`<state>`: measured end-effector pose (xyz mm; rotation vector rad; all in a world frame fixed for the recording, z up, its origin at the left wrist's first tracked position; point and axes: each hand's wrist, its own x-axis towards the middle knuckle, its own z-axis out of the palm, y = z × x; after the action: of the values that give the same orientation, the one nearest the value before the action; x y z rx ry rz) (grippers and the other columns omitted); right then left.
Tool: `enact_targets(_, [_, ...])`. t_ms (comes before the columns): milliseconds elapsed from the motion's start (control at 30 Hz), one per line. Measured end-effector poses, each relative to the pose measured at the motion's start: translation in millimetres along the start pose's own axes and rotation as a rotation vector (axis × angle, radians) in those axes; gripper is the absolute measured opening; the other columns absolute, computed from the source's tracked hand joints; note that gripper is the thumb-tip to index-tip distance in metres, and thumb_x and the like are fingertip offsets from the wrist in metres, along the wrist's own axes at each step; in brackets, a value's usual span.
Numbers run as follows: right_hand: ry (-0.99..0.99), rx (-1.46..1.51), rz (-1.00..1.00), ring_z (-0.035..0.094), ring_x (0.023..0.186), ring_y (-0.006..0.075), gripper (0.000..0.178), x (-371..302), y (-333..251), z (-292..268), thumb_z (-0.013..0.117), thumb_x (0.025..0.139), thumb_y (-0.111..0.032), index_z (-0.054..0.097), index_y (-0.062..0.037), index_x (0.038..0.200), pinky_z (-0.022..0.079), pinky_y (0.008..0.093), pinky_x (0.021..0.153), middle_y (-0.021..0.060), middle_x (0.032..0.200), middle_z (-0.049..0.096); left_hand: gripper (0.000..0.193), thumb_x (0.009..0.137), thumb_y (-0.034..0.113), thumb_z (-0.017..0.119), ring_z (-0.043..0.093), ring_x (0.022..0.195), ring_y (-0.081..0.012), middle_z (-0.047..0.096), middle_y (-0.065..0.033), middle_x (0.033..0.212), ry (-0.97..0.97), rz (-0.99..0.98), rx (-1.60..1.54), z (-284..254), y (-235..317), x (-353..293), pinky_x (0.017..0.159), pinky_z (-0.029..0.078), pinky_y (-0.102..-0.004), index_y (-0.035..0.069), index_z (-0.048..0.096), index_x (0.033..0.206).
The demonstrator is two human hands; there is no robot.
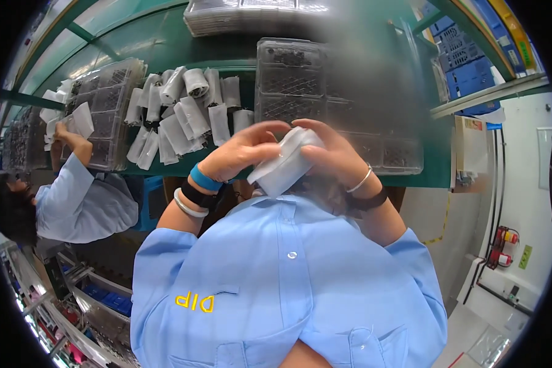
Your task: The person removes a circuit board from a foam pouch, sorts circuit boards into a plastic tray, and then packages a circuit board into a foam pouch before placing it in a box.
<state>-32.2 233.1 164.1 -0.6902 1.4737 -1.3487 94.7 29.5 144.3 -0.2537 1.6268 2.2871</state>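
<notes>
In front of my chest I hold a white wrapped bundle, folded over on itself; what is inside it is hidden. My left hand closes on its left side, thumb and fingers against the white wrapping. From the other side my right hand grips the upper part, with the thumb pressed on the front. Just beyond my hands sits a clear divided plastic tray with small dark parts in its compartments. Left of it, several rolled white packets lie in a loose pile on the green table.
Stacked clear trays stand at the back. Another divided tray lies at left, where a co-worker in a blue shirt handles white wrapping. Blue bins fill a rack at right. The green table edge runs before me.
</notes>
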Motion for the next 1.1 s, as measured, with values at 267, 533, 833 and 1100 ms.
enact_targets(267, [0.364, 0.725, 0.01, 0.054, 0.109, 0.0222, 0.059, -13, 39, -6, 0.066, 0.088, -0.029, 0.036, -0.0068, 0.133, 0.056, 0.0337, 0.075, 0.0112, 0.12, 0.05, 0.057, 0.09, 0.015, 0.056, 0.049, 0.12, -0.0239, 0.05, -0.0132, 0.13, 0.494, 0.463, -0.119, 72, -78, 13, 0.097, 0.044, -0.0363, 0.007, 0.033, 0.141])
enact_targets(533, [0.234, 0.409, 0.023, 0.057, 0.101, 0.0198, 0.044, -39, 41, -19, 0.062, 0.091, -0.026, 0.045, -0.0022, 0.124, 0.053, 0.0337, 0.078, 0.0094, 0.113, 0.054, 0.061, 0.086, 0.021, 0.059, 0.05, 0.119, -0.0263, 0.048, -0.0168, 0.13, 0.424, 0.577, -0.414, 115, -37, 43, 0.1, 0.041, -0.0403, 0.004, 0.032, 0.137])
enact_targets(833, [0.35, -0.686, -0.563, 0.062, 0.092, 0.0234, 0.032, -52, 34, -52, 0.063, 0.085, -0.012, 0.058, -0.0065, 0.116, 0.051, 0.0338, 0.074, 0.0104, 0.105, 0.061, 0.06, 0.086, 0.024, 0.056, 0.051, 0.116, -0.0238, 0.049, -0.016, 0.128, 0.463, 0.423, -0.477, 138, -47, 48, 0.101, 0.041, -0.0387, 0.003, 0.031, 0.137])
enact_targets(1100, [0.44, -1.074, -0.726, 0.064, 0.083, 0.0214, 0.026, -49, 47, -61, 0.063, 0.08, -0.012, 0.063, -0.0088, 0.106, 0.048, 0.0334, 0.071, 0.0049, 0.092, 0.065, 0.058, 0.09, 0.027, 0.057, 0.052, 0.113, -0.0207, 0.049, -0.0111, 0.123, 0.538, 0.299, -0.456, 149, -55, 64, 0.098, 0.042, -0.0366, 0.004, 0.031, 0.136])
